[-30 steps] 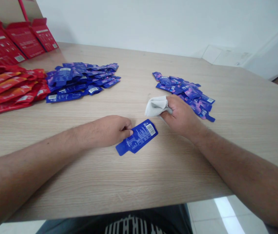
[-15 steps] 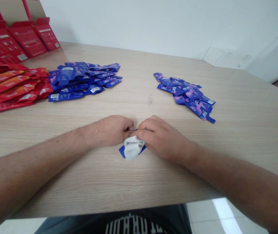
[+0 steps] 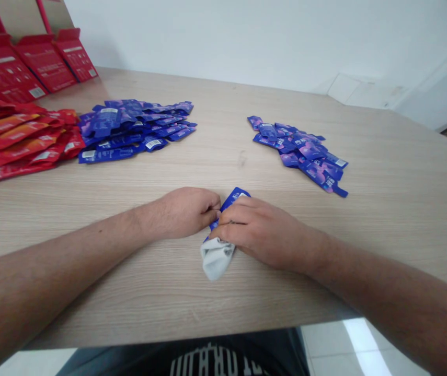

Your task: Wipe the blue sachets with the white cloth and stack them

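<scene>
My left hand (image 3: 184,213) and my right hand (image 3: 264,233) are together near the front of the table (image 3: 286,303), with their fingers meeting over one blue sachet (image 3: 233,200). The sachet lies between the hands, tilted from upper right to lower left. Its upper end shows just past my right fingers, and most of its body is covered by them. The left fingertips (image 3: 216,211) grip its left edge. The sachet's lower end cannot be seen clearly.

My right hand is closed around a white cloth (image 3: 216,259), which is pressed against the sachet. The free end of the cloth projects below the hand and rests toward the table surface; whether it touches the table cannot be determined.

Two loose piles of sachets lie farther out, well apart from my hands. The left pile of blue sachets (image 3: 129,128) is spread beside a larger pile of red sachets (image 3: 15,137) with orange bands. The right pile of blue-and-pink sachets (image 3: 297,150) lies alone, across the table from the other two. Red printed cartons (image 3: 37,65) stand at the far left corner of the table, and a white wall (image 3: 247,42) runs behind it.
</scene>
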Demonstrator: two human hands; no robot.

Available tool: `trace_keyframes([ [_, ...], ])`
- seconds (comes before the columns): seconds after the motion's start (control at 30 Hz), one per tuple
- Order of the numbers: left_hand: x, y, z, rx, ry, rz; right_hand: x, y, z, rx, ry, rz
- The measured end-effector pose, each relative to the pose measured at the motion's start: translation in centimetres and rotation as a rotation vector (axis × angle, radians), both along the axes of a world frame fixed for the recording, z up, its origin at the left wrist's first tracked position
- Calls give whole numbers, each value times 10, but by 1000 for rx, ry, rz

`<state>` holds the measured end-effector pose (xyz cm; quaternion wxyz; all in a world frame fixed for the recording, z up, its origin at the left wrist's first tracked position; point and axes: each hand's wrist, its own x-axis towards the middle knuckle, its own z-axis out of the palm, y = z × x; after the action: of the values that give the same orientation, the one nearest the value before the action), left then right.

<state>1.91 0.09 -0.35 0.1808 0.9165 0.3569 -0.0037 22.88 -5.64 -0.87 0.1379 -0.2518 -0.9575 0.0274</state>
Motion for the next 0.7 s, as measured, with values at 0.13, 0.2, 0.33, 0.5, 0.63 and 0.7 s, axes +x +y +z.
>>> trace_keyframes([
  [0.13, 0, -1, 0, 16, -2, 9, 8, 6, -1, 38, 51, -211],
  [0.2, 0, -1, 0, 11, -2, 12, 5, 3, -1, 33, 30, -176],
  [0.33, 0, 0, 0, -3, -10, -8, -3, -5, 1, -3, -38, 16],
  [0.5, 0, 0, -1, 10, 1, 18, 2, -2, 0, 37, 19, -196],
  [0.63, 0, 1, -1, -10, -17, -4, -5, -9, 1, 16, -19, -62],
  [0.7, -1, 1, -1, -14, -21, -21, -6, -10, 2, -13, -50, 24],
])
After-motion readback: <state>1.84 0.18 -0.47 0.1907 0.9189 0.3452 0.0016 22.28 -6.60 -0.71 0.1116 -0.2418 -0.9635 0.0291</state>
